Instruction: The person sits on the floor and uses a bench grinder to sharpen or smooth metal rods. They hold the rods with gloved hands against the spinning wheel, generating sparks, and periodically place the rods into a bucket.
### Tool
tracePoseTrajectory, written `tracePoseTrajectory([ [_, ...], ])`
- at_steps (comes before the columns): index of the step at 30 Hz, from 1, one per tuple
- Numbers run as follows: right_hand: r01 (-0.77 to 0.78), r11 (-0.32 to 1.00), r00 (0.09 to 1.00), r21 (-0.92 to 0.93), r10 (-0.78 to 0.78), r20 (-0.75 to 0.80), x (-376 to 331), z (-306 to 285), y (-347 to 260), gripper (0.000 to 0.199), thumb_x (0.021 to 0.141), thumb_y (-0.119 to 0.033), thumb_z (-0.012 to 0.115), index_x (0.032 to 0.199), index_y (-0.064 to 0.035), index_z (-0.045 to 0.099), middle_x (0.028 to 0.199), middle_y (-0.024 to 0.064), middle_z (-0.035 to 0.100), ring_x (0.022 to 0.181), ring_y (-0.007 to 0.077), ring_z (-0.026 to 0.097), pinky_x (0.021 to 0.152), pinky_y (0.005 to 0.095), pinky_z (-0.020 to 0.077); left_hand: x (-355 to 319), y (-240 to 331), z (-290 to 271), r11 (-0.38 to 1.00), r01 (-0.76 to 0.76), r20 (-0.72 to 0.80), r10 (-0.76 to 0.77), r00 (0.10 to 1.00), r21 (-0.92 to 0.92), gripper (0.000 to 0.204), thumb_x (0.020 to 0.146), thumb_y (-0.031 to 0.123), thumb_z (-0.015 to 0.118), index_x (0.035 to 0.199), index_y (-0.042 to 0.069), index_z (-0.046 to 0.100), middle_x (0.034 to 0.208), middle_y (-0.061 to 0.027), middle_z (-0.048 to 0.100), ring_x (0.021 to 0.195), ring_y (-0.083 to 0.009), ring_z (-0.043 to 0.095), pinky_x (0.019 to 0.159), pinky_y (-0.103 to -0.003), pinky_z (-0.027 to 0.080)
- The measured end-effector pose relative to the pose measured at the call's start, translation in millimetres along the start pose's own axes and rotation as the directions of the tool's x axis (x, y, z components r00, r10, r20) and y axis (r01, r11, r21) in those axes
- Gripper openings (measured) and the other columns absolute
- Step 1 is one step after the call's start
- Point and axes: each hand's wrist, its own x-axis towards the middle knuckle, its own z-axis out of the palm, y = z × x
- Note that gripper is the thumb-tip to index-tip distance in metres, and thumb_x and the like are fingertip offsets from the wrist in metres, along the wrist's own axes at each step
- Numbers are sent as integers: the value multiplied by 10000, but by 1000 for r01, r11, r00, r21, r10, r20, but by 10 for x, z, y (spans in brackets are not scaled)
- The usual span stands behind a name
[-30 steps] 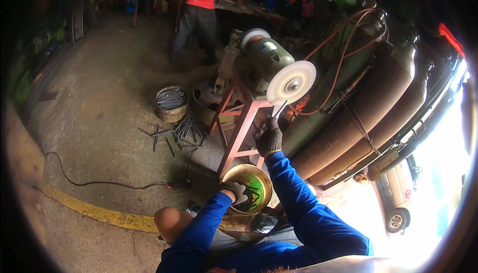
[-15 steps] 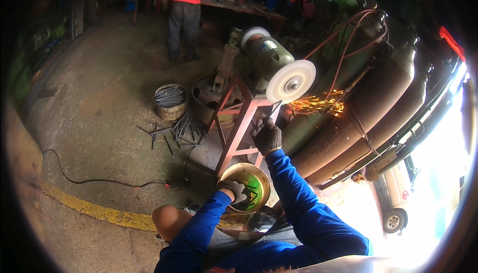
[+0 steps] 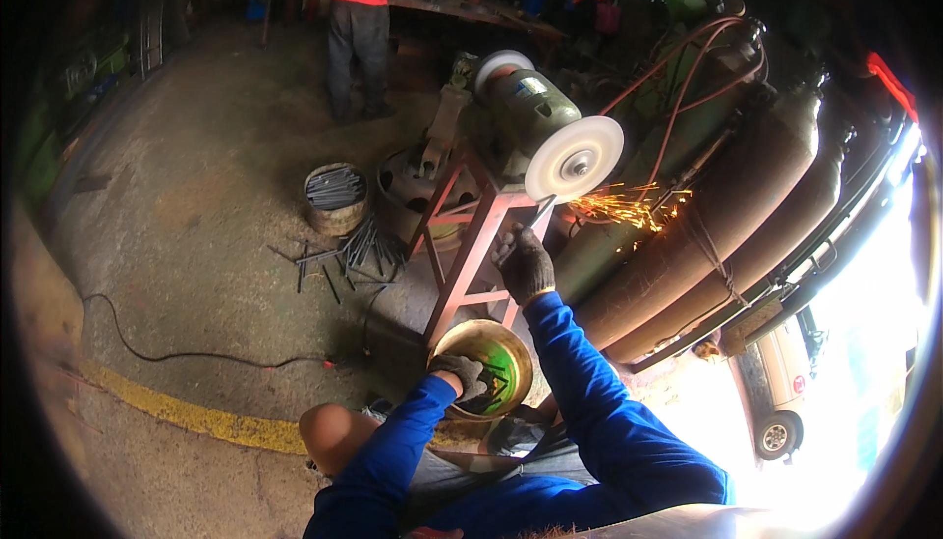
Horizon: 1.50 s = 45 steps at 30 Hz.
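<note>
My right hand (image 3: 524, 262), in a dark glove and blue sleeve, grips a thin metal rod (image 3: 542, 212) and presses its tip against the spinning white wheel (image 3: 574, 159) of a bench grinder (image 3: 528, 110). Orange sparks (image 3: 629, 208) fly off to the right. My left hand (image 3: 460, 375), also gloved, rests on the rim of a round brass-coloured bowl (image 3: 510, 344) with a green inside, and holds several dark rods there.
The grinder stands on a red steel frame (image 3: 470, 252). Large gas cylinders (image 3: 727, 234) lie to the right. A bucket of rods (image 3: 335, 197) and loose rods (image 3: 344, 249) sit on the concrete floor. A person in a red shirt (image 3: 359, 8) stands at the back. A black cable (image 3: 177, 352) crosses the floor.
My right hand has kept the rod at the wheel; sparks began about half a second ago and still fly. The view has shifted slightly; the person at the back has stepped left.
</note>
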Motion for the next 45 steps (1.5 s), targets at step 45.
tracePoseTrajectory([
  [45,-21,997,976,-67,6,-217,-51,11,-16,256,928,-271,571,1135,-125,545,754,13,550,606,118,519,524,265,410,109,-78,145,1000,-28,6,28,1000,6,501,801,478,543,1122,106,637,1110,-200,643,1055,-369,604,927,-497,448],
])
